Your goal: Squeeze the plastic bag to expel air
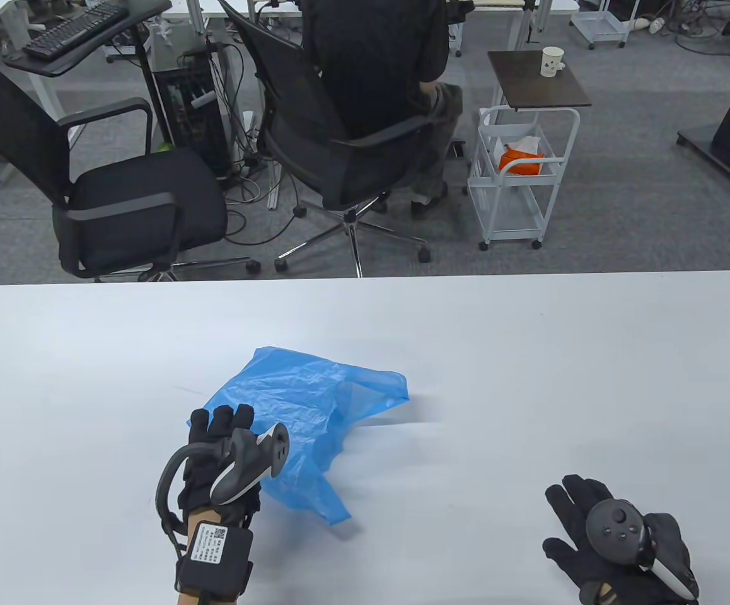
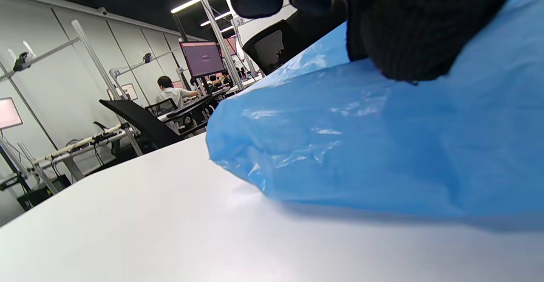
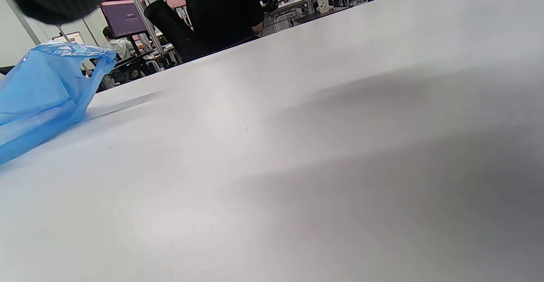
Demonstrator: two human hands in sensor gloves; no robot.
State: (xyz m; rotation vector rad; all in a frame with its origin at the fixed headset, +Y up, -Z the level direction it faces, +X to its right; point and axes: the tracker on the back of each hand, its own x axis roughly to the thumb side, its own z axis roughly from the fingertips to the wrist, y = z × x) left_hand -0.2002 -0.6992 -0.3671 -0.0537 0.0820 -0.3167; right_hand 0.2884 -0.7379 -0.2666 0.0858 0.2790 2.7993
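Observation:
A crumpled blue plastic bag point(image 1: 305, 403) lies puffed up on the white table point(image 1: 529, 353), left of centre. My left hand point(image 1: 220, 428) rests on the bag's near left edge, fingers pointing away from me. In the left wrist view my gloved fingers point(image 2: 408, 31) touch the top of the bag point(image 2: 361, 146) without closing around it. My right hand point(image 1: 592, 510) lies flat on the table at the near right with fingers spread, well apart from the bag. The right wrist view shows the bag point(image 3: 42, 91) far off at the left.
Beyond the table's far edge stand two black office chairs point(image 1: 138, 201), one with a seated person point(image 1: 377, 69), and a white trolley point(image 1: 516, 183).

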